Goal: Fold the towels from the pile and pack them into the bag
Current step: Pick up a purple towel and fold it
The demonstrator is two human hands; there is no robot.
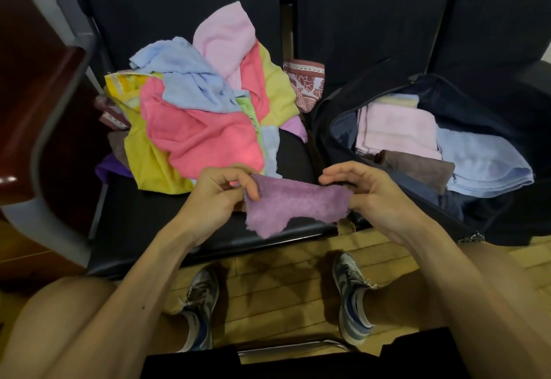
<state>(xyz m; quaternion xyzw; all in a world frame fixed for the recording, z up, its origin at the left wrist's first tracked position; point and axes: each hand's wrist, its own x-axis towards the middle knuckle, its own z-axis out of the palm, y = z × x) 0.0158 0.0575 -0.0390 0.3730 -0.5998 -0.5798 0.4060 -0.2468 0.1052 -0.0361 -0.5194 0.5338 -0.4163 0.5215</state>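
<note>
A small purple towel (pixel 290 204) hangs stretched between my hands above the front edge of the black seat. My left hand (pixel 222 192) pinches its left top corner. Its right top corner is pinched by my right hand (pixel 362 189). Behind it a loose pile of towels (pixel 196 110) in pink, blue, yellow and green lies on the seat. To the right an open dark bag (pixel 334 128) holds folded pink (pixel 396 128), brown (pixel 417 169) and blue (pixel 483 164) towels.
A patterned maroon cloth (pixel 307 83) sits between the pile and the bag. The black seat (pixel 143 223) has a dark backrest behind. A red-brown armrest or desk edge (pixel 44 95) stands at the left. My knees and shoes are over the wooden floor (pixel 277 283) below.
</note>
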